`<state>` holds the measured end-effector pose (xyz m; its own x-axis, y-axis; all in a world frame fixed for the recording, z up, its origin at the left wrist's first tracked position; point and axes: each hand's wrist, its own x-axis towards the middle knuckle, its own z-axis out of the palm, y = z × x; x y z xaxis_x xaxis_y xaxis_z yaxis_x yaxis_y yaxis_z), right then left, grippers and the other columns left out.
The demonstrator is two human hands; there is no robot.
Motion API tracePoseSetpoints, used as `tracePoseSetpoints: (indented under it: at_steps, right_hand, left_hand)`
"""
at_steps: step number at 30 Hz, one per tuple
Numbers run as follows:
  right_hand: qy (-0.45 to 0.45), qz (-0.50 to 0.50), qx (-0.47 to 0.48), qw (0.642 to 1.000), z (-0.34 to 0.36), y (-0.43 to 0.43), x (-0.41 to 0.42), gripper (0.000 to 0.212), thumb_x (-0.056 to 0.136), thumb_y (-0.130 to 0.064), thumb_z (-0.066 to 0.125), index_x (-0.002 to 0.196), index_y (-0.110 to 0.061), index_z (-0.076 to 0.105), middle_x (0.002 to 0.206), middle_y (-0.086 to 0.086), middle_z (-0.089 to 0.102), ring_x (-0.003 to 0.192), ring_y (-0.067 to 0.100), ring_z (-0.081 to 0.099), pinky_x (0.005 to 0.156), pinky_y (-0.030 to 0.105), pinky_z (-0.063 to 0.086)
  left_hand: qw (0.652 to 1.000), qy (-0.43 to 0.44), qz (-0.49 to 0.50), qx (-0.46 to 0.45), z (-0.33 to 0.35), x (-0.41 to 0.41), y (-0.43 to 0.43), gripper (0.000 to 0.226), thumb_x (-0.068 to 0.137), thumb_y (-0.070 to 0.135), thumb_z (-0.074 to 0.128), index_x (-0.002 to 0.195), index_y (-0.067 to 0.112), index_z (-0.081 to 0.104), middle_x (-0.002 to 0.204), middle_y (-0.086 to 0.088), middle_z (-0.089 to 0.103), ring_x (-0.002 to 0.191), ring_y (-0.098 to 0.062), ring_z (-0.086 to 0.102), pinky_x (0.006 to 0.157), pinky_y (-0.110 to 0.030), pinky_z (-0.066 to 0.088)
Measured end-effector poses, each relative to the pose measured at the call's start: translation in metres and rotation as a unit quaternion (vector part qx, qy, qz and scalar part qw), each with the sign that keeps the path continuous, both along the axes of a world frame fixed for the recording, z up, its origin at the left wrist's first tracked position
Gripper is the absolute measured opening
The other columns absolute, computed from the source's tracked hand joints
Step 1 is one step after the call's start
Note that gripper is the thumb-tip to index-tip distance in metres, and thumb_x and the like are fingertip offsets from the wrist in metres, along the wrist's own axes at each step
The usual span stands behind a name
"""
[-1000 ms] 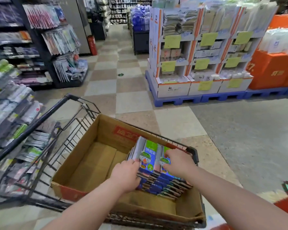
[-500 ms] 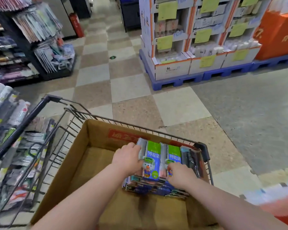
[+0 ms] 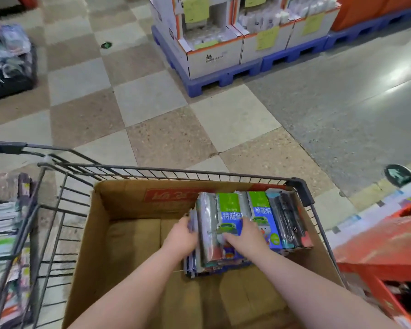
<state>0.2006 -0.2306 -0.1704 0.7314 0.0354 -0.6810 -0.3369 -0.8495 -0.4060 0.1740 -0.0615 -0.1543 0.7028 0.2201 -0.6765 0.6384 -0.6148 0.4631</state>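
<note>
- Your left hand (image 3: 181, 236) grips the left edge of the stack of packs (image 3: 214, 264). The fingers are curled round the side of the stack and the thumb lies on top.
- Your right hand (image 3: 245, 236) lies over the green-and-blue pack (image 3: 230, 210) in the top layer. The fingers are bent and point left, and the thumb is raised toward the far end of the pack. The fingertips appear to dig into the seam between this pack and the grey pack (image 3: 207, 222) beside it, but motion blur prevents a firm reading.
- Both forearms enter from the bottom edge and converge on the stack, with the hands close together but apart.
- The top layer holds four packs side by side, touching. From left to right they are the grey pack, the green-and-blue pack, a second green-and-blue pack (image 3: 262, 206) and a dark pack (image 3: 286, 222).
- The stack sits on the floor of the cardboard box (image 3: 124, 205), in its far right corner. The far ends of the packs lean against the box's far wall.
- The cardboard box stands inside the shopping cart (image 3: 176, 171), whose wire rim runs just beyond the far wall of the box.
- A rack of packaged goods (image 3: 3, 224) stands to the left of the cart, and a red bin (image 3: 377, 238) stands to its right.
- The checkered floor (image 3: 152, 98) extends ahead. White display cartons (image 3: 214, 57) rest on blue pallets (image 3: 223, 78), well apart from the cart.
</note>
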Motion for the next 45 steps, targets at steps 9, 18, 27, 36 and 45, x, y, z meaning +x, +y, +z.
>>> tracePoseSetpoints:
  at_steps: [9,18,27,36,45]
  right_hand:
    - [0.030,-0.169,0.051,0.984,-0.007,0.013,0.001,0.083,0.071,-0.041,0.081,0.136,-0.010,0.041,0.136,0.008,0.046,0.122,0.025,0.048,0.097,0.033,0.041]
    - [0.115,-0.346,0.257,0.895,-0.011,-0.005,0.004,0.051,0.075,-0.011,0.079,0.119,-0.012,0.052,0.103,0.009,0.066,0.083,0.025,0.066,0.068,0.032,0.054]
    - [0.078,-0.374,0.272,0.883,0.001,-0.030,0.002,0.036,0.086,-0.012,0.070,0.116,-0.004,0.052,0.088,0.010,0.066,0.054,0.012,0.064,0.042,0.019,0.045]
    - [0.030,-0.372,0.195,0.907,-0.004,-0.055,-0.014,0.044,0.079,-0.005,0.073,0.117,-0.006,0.052,0.108,0.017,0.068,0.083,0.030,0.070,0.077,0.042,0.058]
    - [0.015,-0.367,0.220,0.904,0.006,-0.067,-0.033,0.020,0.083,-0.005,0.070,0.101,-0.008,0.062,0.097,0.012,0.071,0.074,0.023,0.070,0.062,0.031,0.058]
  left_hand:
    - [0.993,0.045,0.078,-0.075,-0.032,0.003,-0.004,0.054,0.092,0.007,0.045,0.145,0.014,0.039,0.135,-0.013,0.054,0.120,-0.029,0.053,0.089,-0.023,0.041]
    - [0.984,0.062,0.133,-0.100,-0.039,0.006,0.002,0.056,0.087,0.010,0.047,0.142,0.018,0.042,0.127,-0.015,0.059,0.115,-0.035,0.057,0.098,-0.044,0.049]
    - [0.972,0.048,0.183,-0.136,-0.028,0.011,-0.006,0.053,0.086,0.022,0.067,0.133,0.012,0.046,0.118,-0.011,0.060,0.102,-0.030,0.059,0.088,-0.036,0.048]
    - [0.984,0.016,0.169,-0.059,-0.033,0.019,-0.029,0.044,0.075,0.039,0.077,0.098,0.016,0.047,0.109,-0.012,0.063,0.102,-0.031,0.063,0.090,-0.040,0.052]
    - [0.967,-0.006,0.224,-0.124,-0.027,0.012,-0.035,0.038,0.081,0.021,0.073,0.107,0.015,0.047,0.103,-0.008,0.059,0.096,-0.031,0.061,0.087,-0.042,0.052]
